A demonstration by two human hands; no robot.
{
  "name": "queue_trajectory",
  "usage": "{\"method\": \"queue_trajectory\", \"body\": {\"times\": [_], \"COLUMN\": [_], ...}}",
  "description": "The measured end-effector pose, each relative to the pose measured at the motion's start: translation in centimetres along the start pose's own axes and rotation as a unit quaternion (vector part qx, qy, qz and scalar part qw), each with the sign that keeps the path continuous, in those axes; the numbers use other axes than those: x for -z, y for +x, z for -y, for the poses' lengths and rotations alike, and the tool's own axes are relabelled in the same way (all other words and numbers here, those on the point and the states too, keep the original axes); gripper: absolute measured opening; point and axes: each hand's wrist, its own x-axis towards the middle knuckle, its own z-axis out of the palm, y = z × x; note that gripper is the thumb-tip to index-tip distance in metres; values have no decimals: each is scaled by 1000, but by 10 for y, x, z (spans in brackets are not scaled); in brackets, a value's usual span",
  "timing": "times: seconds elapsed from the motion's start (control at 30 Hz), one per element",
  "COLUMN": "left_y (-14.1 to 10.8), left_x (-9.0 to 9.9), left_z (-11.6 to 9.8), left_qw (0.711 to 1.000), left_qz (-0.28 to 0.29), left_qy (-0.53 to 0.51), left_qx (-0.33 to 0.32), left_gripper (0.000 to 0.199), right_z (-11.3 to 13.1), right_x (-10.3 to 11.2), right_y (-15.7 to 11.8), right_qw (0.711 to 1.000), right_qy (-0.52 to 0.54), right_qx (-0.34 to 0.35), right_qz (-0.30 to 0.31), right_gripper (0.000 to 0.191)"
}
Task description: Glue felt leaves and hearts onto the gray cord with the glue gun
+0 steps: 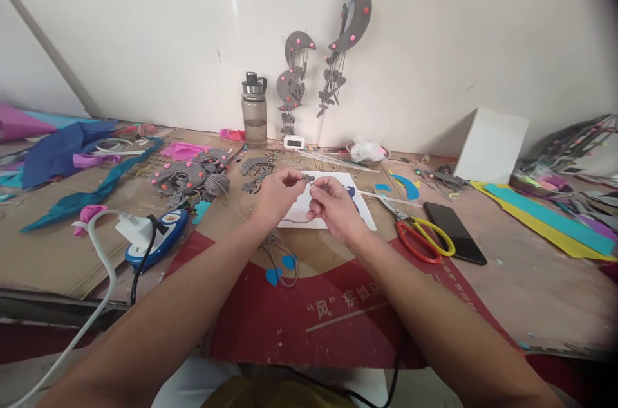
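Note:
My left hand [282,197] and my right hand [334,207] meet over a white sheet [364,215] at the middle of the table. Both hands are closed, fingertips pinched on a small grey piece [308,179] with grey cord. A loop of the grey cord [295,274] hangs down below my left hand, over the red and brown board. Two blue cut-outs [273,276] lie by this loop. The sheet is partly covered by my hands, and dark blue shapes show on it behind my right hand.
Scissors [420,237] and a black phone [454,232] lie at the right. A bottle [254,113] stands at the back. Grey crescents with pink dots [186,177] and a blue power strip [161,241] are at the left. More crescents [355,22] hang on the wall.

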Motion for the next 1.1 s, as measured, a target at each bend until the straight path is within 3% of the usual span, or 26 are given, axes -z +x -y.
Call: {"method": "queue_trajectory", "body": {"times": [0.2,0.4,0.83,1.1], "left_y": [3,2,4,5], "left_x": [-6,-8,-6,-3], "left_z": [9,7,7,7], "left_qw": [988,981,982,996], "left_qz": [37,39,39,47], "left_qy": [-129,-176,-160,-38], "left_qx": [71,75,93,70], "left_gripper": [16,22,15,12], "right_z": [-5,-2,-3,-9], "right_x": [9,11,10,13], "right_y": [5,4,3,10], "right_qw": [976,945,948,975], "right_qy": [-190,-290,-273,-191], "right_qx": [89,122,139,76], "right_qz": [-56,-84,-83,-87], "right_gripper": [19,17,22,25]}}
